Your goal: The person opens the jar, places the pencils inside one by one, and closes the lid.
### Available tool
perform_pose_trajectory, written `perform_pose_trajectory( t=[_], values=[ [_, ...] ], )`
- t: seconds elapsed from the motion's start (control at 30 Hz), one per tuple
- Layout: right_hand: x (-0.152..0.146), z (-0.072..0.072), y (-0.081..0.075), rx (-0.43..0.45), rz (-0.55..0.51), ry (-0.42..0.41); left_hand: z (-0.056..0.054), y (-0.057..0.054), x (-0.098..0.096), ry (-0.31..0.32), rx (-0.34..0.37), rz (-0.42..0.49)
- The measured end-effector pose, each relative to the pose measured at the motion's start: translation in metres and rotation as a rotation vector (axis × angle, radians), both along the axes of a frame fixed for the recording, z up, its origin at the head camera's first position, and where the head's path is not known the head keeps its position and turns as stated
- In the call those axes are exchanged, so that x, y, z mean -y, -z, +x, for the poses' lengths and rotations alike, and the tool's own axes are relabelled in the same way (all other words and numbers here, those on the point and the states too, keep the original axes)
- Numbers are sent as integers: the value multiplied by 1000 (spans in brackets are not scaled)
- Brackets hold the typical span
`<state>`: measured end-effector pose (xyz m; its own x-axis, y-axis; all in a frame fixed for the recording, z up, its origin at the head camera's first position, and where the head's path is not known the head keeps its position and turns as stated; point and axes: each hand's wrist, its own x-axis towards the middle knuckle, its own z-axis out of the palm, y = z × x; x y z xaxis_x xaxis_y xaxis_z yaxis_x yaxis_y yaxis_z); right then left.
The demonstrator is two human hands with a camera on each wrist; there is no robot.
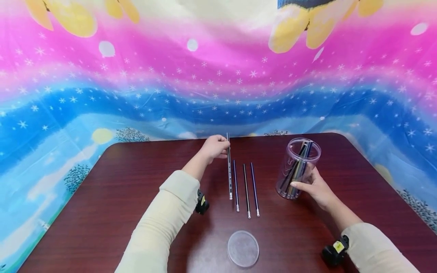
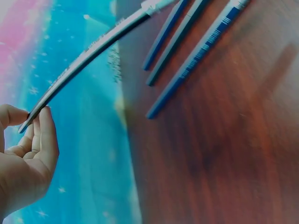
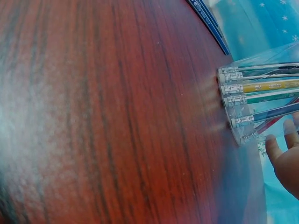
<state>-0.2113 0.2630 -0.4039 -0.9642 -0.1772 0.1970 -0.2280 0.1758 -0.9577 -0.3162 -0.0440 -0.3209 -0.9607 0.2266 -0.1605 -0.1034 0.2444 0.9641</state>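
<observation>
Between thumb and fingertips, my left hand (image 1: pixel 215 148) pinches a dark pencil (image 1: pixel 229 172) near its far end, with its eraser end pointing back towards me. In the left wrist view this pencil (image 2: pixel 79 63) slants up from the fingertips. Just right of it, a blue pencil (image 1: pixel 236 185), a black pencil (image 1: pixel 246 191) and another blue pencil (image 1: pixel 255 189) lie side by side on the table. My right hand (image 1: pixel 315 191) grips a clear, purple-tinted plastic jar (image 1: pixel 281 182) low on its right side. Several pencils (image 3: pixel 266 86) stand in the jar, eraser ends down.
A round translucent lid (image 1: pixel 243 248) lies flat on the dark red wooden table (image 1: pixel 290 235), close to me. Behind the table hangs a colourful patterned cloth (image 1: pixel 218 76), which also runs along both sides.
</observation>
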Motion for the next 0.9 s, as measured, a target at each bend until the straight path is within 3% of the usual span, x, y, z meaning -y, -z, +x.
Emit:
perform_pose_trajectory(
  t=[0.27, 0.43, 0.9],
  values=[
    [-2, -4, 3, -15, 5, -13, 4, -29, -14, 20, -54, 105],
    [-3, -3, 5, -17, 22, -7, 6, -42, -22, 37, -77, 143],
    [1, 1, -1, -6, 22, -2, 8, -75, -33, 2, -201, 324]
  ],
)
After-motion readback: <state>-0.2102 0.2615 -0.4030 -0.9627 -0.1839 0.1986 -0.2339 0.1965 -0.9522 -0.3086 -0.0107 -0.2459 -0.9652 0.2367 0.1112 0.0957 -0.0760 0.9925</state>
